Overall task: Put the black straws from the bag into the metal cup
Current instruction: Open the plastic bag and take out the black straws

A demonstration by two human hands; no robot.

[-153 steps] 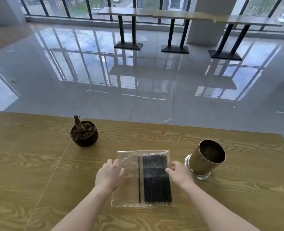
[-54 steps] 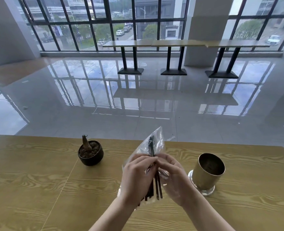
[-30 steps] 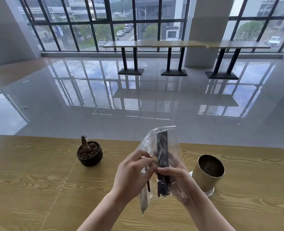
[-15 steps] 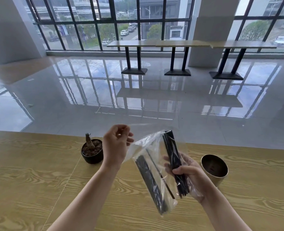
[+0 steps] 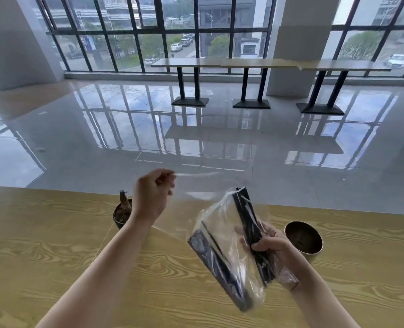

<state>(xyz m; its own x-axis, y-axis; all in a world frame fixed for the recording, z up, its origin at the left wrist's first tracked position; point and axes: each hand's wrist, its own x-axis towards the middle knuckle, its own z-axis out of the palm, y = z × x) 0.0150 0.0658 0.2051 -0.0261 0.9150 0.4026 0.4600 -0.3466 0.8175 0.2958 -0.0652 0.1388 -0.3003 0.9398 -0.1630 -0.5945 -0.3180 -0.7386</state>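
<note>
A pale wood-grain table (image 5: 54, 256) fronts a glossy tiled hall with tall windows. Above it, the right hand (image 5: 271, 245) grips a clear crinkled plastic bag (image 5: 222, 235) around one bundle of black straws (image 5: 248, 223); a second bundle (image 5: 217, 266) sags lower inside. The left hand (image 5: 152, 197) pinches a stretched clear film strip (image 5: 196, 174). Best to pull steadily, holding the bag's mouth upward. One brass-toned metal cup (image 5: 303, 237) stands empty just beside; one small potted plant (image 5: 121, 213) sits behind.
</note>
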